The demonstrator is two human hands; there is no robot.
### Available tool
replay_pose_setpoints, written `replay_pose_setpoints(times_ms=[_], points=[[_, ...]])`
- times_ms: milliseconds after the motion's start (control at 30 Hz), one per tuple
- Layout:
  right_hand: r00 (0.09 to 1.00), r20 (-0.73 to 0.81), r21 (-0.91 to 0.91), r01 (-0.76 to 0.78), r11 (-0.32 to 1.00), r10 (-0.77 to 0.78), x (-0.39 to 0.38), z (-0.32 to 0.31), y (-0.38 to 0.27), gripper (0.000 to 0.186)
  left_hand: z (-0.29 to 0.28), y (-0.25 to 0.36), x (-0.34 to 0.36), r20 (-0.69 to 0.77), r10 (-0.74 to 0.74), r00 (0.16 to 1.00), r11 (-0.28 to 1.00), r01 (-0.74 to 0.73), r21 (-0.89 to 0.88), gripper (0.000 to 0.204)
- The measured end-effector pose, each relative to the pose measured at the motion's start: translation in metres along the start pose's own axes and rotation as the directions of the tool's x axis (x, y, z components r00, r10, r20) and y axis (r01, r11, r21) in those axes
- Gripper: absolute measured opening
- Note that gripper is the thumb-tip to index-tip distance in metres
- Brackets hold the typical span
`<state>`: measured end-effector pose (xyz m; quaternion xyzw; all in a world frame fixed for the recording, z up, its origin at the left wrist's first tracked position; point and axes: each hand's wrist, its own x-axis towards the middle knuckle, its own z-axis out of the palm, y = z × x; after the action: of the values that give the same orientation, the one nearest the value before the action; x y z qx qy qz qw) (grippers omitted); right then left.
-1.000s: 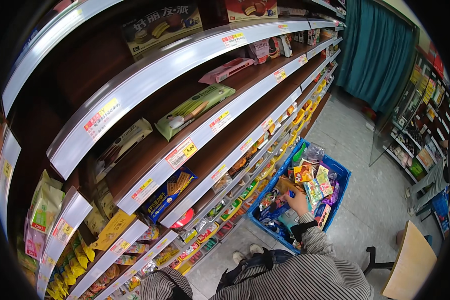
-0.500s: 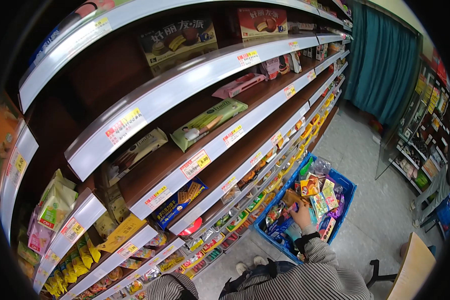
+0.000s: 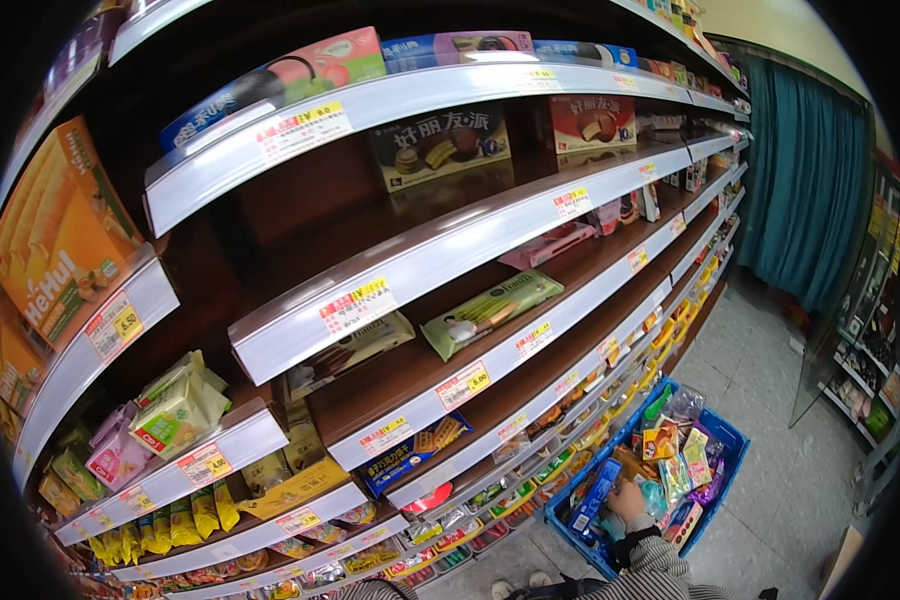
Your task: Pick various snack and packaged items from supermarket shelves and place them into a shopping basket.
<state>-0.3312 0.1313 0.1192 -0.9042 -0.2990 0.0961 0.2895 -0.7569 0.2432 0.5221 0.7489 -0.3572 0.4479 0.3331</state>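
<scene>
right hand (image 3: 629,502) grips a blue package (image 3: 595,496) on its left side; left hand out of view.

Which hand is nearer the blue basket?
Right. The right hand is inside the basket, among packets. The left hand is out of view; only a bit of striped left sleeve shows at the lower edge, left of the basket.

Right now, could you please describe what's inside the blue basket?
The basket shows a yellow box, green packet, purple packet and more; the right hand and blue package hide what's beneath.
</scene>
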Motion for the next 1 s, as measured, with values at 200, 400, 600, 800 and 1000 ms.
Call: replay_pose_setpoints(times_ms=[200, 400, 600, 800, 1000], points=[[0.998, 0.059, -0.008, 0.003, 1.000, -0.002, 0.001, -0.003, -0.010, 0.033, 0.001, 0.002, -0.002, 0.018, 0.046, 0.999, 0.998, -0.047, 0.038, 0.025], [0.992, 0.115, -0.003, -0.049, 0.999, 0.049, 0.002, -0.011, -0.026, 0.035, 0.002, -0.004, -0.002, 0.043, 0.108, 0.993, 0.994, -0.109, 0.015, 0.027], [0.993, 0.070, 0.133, 0.083, 0.988, -0.093, -0.005, -0.022, -0.052, 0.029, 0.006, -0.014, 0.000, 0.063, 0.165, 0.984, 0.986, -0.164, -0.024, 0.028], [0.983, 0.140, 0.271, 0.075, 0.960, -0.116, -0.013, -0.031, -0.075, 0.029, 0.015, -0.017, 0.007, 0.077, 0.210, 0.975, 0.977, -0.206, -0.056, 0.030], [0.979, 0.125, 0.278, 0.123, 0.953, -0.163, -0.014, -0.018, -0.068, 0.023, 0.018, -0.013, 0.008, 0.096, 0.220, 0.971, 0.973, -0.211, -0.092, 0.032]])
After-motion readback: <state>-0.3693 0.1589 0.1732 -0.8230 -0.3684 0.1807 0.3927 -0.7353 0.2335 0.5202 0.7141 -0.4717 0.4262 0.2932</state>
